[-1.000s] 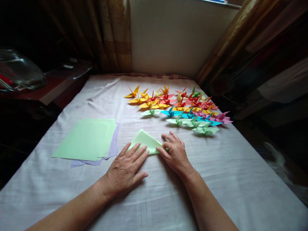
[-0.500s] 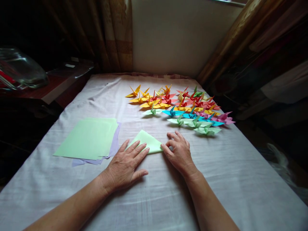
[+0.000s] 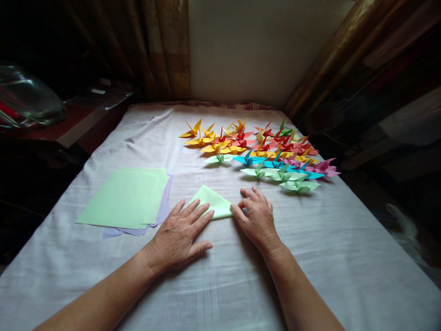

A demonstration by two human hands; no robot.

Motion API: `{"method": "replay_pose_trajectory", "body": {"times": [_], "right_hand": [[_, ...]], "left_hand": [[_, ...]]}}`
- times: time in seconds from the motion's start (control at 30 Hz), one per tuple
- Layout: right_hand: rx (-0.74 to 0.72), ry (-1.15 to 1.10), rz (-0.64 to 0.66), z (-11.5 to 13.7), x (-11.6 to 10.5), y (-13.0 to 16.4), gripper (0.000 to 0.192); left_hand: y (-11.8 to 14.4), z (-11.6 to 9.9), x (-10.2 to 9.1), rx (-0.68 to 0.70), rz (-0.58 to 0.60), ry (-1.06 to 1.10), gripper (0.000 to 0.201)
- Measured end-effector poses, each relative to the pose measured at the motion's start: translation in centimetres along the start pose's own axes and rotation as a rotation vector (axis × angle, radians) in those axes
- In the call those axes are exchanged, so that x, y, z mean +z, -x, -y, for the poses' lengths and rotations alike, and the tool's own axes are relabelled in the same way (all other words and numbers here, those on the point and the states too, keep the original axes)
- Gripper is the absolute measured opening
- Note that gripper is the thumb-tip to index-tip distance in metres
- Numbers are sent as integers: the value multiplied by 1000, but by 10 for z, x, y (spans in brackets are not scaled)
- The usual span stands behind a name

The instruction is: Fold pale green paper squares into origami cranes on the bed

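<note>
the left hand (image 3: 177, 236) lies flat, palm down, on the white cloth-covered counter (image 3: 220, 285), its fingers (image 3: 193, 212) spread open and pressing on the near left corner of a pale green paper sheet folded into a triangle (image 3: 212, 204). the right hand (image 3: 258, 218) sits at the triangle's right tip, fingers curled loosely with the tips touching the paper's edge; nothing is gripped, only pressed. the folded triangle lies flat on the cloth between the two hands, near the middle of the counter.

just left of the left hand is a stack of flat pale green square sheets (image 3: 126, 197) with lavender sheets (image 3: 165, 204) peeking out beneath. farther back and to the right, well apart from the hands, stands a cluster of small folded paper cranes (image 3: 255, 149) in yellow, orange, red, pink, blue and pale green, set in rows. brown curtains (image 3: 165, 50) hang behind the counter beside a pale wall (image 3: 241, 50). at far left, a clear glass vessel (image 3: 27, 99) rests on a dark wooden side surface.
</note>
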State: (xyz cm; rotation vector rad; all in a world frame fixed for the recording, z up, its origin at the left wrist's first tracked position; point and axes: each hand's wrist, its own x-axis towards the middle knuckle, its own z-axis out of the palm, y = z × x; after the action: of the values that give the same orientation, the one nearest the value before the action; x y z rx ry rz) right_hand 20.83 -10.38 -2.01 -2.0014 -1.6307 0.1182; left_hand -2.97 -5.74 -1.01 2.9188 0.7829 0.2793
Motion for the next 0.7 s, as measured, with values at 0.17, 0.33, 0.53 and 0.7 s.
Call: {"method": "replay_pose_trajectory", "body": {"times": [0.17, 0.33, 0.53, 0.7], "right_hand": [[4, -5, -8, 0, 1, 0, 17], [-3, -12, -7, -2, 2, 0, 16], [5, -12, 1, -2, 2, 0, 16], [-1, -17, -11, -2, 4, 1, 11]], "left_hand": [[0, 0, 0, 3, 11, -2, 68], [1, -1, 1, -1, 3, -1, 68], [0, -1, 1, -1, -7, -1, 67], [0, -1, 2, -4, -20, 12, 66]]}}
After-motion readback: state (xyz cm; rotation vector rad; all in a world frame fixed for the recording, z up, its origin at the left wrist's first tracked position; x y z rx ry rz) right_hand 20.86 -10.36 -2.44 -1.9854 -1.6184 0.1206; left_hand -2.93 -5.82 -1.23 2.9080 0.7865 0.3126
